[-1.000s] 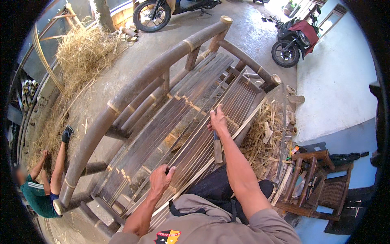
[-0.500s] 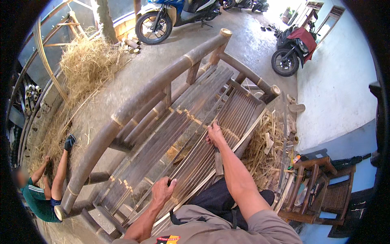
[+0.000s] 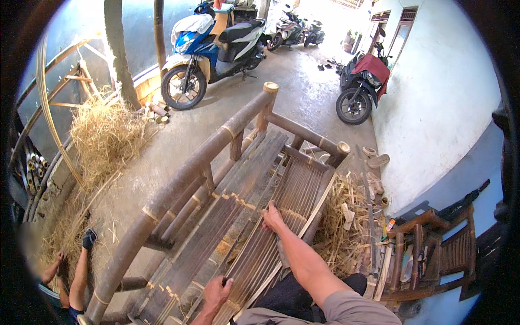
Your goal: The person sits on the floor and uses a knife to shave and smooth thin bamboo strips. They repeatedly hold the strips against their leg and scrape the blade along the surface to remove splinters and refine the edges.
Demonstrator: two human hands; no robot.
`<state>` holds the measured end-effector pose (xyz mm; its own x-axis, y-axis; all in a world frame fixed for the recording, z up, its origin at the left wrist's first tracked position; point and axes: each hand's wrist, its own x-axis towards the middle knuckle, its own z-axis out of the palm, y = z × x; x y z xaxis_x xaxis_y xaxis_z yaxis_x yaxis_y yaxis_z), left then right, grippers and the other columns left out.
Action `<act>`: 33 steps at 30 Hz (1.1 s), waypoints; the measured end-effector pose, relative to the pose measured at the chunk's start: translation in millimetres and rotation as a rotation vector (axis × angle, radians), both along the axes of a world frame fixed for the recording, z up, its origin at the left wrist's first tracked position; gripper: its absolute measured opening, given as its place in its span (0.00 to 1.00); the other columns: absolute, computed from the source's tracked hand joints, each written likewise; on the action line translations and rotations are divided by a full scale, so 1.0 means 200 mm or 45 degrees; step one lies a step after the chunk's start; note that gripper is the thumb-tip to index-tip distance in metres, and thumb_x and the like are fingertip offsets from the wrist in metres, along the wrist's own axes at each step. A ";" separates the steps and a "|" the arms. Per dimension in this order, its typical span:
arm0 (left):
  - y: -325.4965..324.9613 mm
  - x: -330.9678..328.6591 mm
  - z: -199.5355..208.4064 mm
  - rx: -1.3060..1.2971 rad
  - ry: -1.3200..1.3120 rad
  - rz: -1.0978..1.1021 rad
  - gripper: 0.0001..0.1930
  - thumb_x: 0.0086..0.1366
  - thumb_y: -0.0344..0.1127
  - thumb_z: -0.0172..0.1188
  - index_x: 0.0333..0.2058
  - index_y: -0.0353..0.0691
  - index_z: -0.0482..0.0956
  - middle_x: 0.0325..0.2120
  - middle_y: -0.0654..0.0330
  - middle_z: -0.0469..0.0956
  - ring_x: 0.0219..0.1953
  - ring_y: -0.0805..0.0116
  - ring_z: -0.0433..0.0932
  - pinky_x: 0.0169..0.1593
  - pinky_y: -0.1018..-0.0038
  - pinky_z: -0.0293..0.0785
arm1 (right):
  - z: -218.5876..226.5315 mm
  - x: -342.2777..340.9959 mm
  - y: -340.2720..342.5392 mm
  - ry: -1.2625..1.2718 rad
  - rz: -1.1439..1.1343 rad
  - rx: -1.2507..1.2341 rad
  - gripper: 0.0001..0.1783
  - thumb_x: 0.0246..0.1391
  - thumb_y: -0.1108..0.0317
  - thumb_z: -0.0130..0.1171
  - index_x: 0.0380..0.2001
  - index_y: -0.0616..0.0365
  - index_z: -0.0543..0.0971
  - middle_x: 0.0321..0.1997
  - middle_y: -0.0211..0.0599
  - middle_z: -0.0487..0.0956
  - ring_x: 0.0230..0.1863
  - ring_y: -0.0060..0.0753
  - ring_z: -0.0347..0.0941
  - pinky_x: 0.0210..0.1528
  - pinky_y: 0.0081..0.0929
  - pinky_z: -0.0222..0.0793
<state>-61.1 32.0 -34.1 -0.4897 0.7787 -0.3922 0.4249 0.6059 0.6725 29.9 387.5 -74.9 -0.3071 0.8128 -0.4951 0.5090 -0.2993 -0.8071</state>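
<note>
A dark bamboo bench (image 3: 184,186) with thick round rails stretches in front of me, its long slats (image 3: 203,254) joined by pale bindings. My right hand (image 3: 273,218) is closed, fingertips pinching the edge of a thin bamboo slat (image 3: 250,242) in the near row. Closer to me, my left hand (image 3: 217,291) rests on the same row, fingers curled under and thumb raised. What lies under those fingers is hidden. Gaps show between the far slats and the near row. A pale strip (image 3: 303,230) edges the near side.
Bamboo shavings (image 3: 341,227) lie right of the bench, and a straw heap (image 3: 103,135) at left. A seated person's leg (image 3: 81,276) shows at lower left. A blue motorbike (image 3: 211,59) and a dark one with red cloth (image 3: 362,86) stand beyond. A wooden chair (image 3: 433,254) sits at right.
My view has tilted up, so the bench and both hands sit lower and more motorbikes show. Both hands keep about the same places on the slats.
</note>
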 end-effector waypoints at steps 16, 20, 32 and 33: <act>0.38 -0.05 -0.28 0.271 0.247 0.062 0.27 0.67 0.47 0.53 0.58 0.34 0.66 0.49 0.38 0.71 0.52 0.40 0.69 0.55 0.53 0.66 | 0.15 0.58 -0.67 -0.793 0.322 1.101 0.28 0.56 0.55 0.61 0.55 0.60 0.72 0.47 0.45 0.69 0.48 0.53 0.65 0.48 0.50 0.67; 0.44 0.01 -0.32 0.121 0.253 0.157 0.23 0.69 0.49 0.49 0.53 0.38 0.71 0.45 0.45 0.76 0.47 0.44 0.74 0.49 0.55 0.70 | 0.10 0.69 -0.76 -0.801 0.420 0.853 0.32 0.55 0.58 0.62 0.60 0.61 0.67 0.53 0.48 0.62 0.48 0.54 0.66 0.47 0.50 0.68; 0.45 0.03 -0.38 0.037 0.263 0.248 0.23 0.69 0.53 0.49 0.53 0.44 0.75 0.49 0.53 0.77 0.47 0.50 0.77 0.48 0.57 0.72 | 0.14 0.69 -0.77 -0.497 0.156 0.579 0.30 0.54 0.61 0.57 0.56 0.67 0.67 0.43 0.53 0.70 0.40 0.56 0.74 0.39 0.44 0.73; 0.45 0.03 -0.38 0.031 0.281 0.229 0.23 0.69 0.54 0.49 0.53 0.44 0.75 0.50 0.53 0.76 0.47 0.50 0.77 0.48 0.57 0.72 | 0.16 0.70 -0.77 -0.398 0.104 0.437 0.28 0.55 0.60 0.56 0.55 0.67 0.69 0.42 0.52 0.73 0.39 0.53 0.75 0.38 0.42 0.72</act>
<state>-54.5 121.6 -111.0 -0.6922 0.6796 -0.2430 0.4496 0.6695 0.5913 170.6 233.9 -42.7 -0.2555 0.9251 -0.2810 0.7541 0.0088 -0.6567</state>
